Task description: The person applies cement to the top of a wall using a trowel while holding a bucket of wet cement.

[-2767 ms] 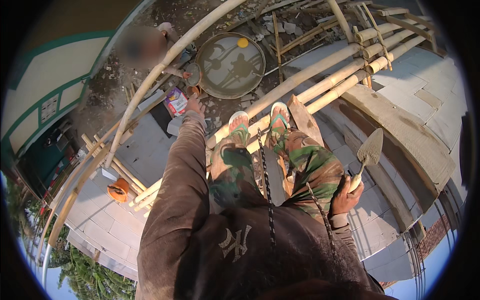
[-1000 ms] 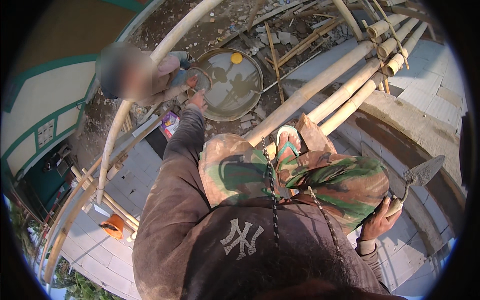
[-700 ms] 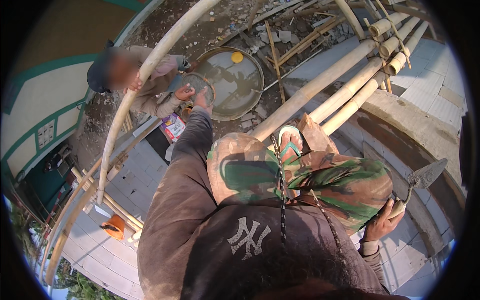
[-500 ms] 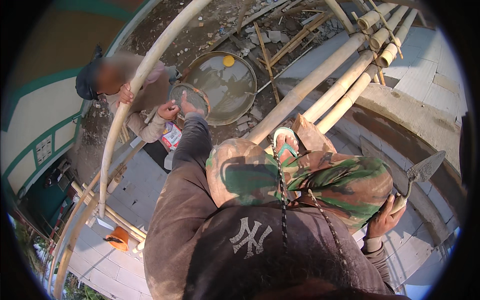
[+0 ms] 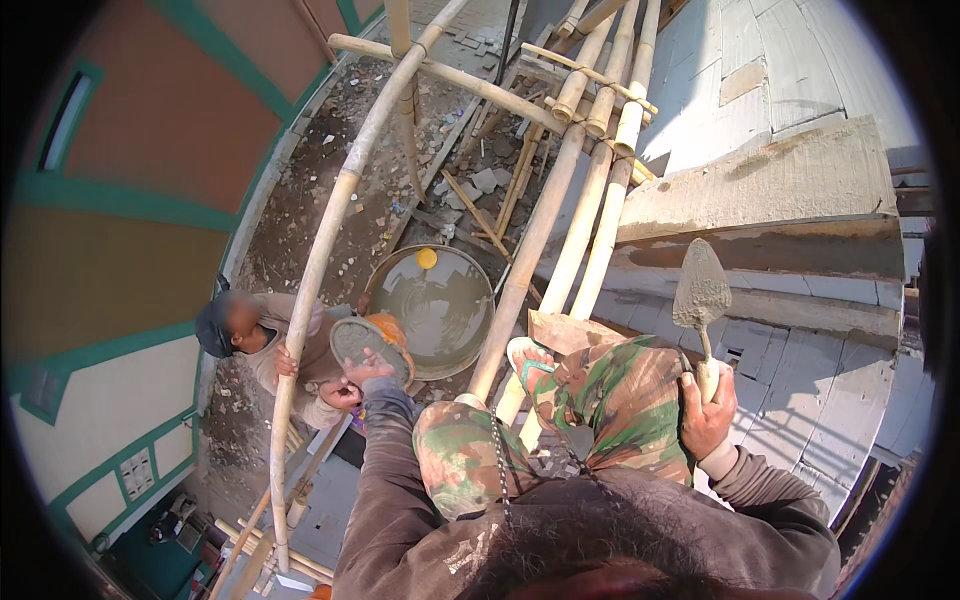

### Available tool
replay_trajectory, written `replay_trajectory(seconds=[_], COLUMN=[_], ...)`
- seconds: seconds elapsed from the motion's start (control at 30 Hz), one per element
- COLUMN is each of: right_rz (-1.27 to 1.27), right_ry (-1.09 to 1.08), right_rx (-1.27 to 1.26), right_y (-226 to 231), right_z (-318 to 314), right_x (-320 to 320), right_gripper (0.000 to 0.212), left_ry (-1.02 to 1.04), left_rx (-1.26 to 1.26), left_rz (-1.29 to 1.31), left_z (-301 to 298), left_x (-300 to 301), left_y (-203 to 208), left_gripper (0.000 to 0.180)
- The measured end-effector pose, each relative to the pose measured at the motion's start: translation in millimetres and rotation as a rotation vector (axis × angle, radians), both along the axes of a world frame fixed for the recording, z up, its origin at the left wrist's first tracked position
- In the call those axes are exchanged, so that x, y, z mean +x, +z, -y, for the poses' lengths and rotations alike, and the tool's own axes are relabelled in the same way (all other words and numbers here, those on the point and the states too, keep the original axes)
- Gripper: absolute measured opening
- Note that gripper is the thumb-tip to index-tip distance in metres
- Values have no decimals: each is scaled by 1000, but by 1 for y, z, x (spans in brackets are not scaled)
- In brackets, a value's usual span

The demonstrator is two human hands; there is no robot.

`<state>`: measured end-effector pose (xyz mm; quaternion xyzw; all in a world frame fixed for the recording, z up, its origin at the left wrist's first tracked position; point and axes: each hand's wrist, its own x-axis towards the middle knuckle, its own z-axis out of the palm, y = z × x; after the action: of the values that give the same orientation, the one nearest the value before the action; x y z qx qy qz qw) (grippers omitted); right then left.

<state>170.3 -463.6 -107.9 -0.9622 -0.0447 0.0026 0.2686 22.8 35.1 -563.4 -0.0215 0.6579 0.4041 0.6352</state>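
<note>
My left hand (image 5: pixel 372 369) reaches out to an orange bucket (image 5: pixel 394 332) and grips it at the near rim. Grey wet mortar (image 5: pixel 353 342) fills the bucket, which hangs beside a large round basin. In my right hand (image 5: pixel 708 412), resting by my right knee, is a pointed trowel (image 5: pixel 702 287) held by its wooden handle. Its blade points up and away, coated in dried mortar. A co-worker's hand (image 5: pixel 340 393) is just below my left hand, close to the bucket; whether it touches the bucket cannot be made out. The co-worker's other hand (image 5: pixel 287 362) clasps a bamboo pole.
The wide basin (image 5: pixel 484 345) holds grey water and a yellow scoop (image 5: pixel 426 258). A tall bamboo pole (image 5: pixel 328 232) rises at left. Lashed bamboo poles (image 5: pixel 574 240) run outward before me, by a wooden block (image 5: pixel 568 332). Right stands a pale block wall (image 5: pixel 810 380) with a concrete ledge (image 5: pixel 770 180).
My view has swung, so the surroundings sit differently. The trowel now points more straight ahead, with my right hand closer to my knee. My left hand keeps hold of the bucket.
</note>
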Motion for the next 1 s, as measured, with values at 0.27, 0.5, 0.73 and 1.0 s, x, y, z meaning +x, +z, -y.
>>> replay_trajectory(seconds=[0.27, 0.5, 0.73, 1.0], right_rz=[-184, -474, -397, -618], right_ry=[-62, -119, 270, -419], right_rx=[75, 471, 598, 1453], right_y=[61, 114, 173, 328], right_z=[4, -44, -122, -13], right_x=[-25, -46, -14, -49], right_gripper=[25, 25, 15, 18], left_ry=[-453, -1049, -2389, -2969], left_rx=[-10, 58, 1829, 932], left_rz=[61, 21, -287, 700], left_z=[57, 154, 215, 316], left_x=[61, 80, 56, 116], left_y=[185, 380, 534, 725], left_gripper=[40, 14, 19, 24])
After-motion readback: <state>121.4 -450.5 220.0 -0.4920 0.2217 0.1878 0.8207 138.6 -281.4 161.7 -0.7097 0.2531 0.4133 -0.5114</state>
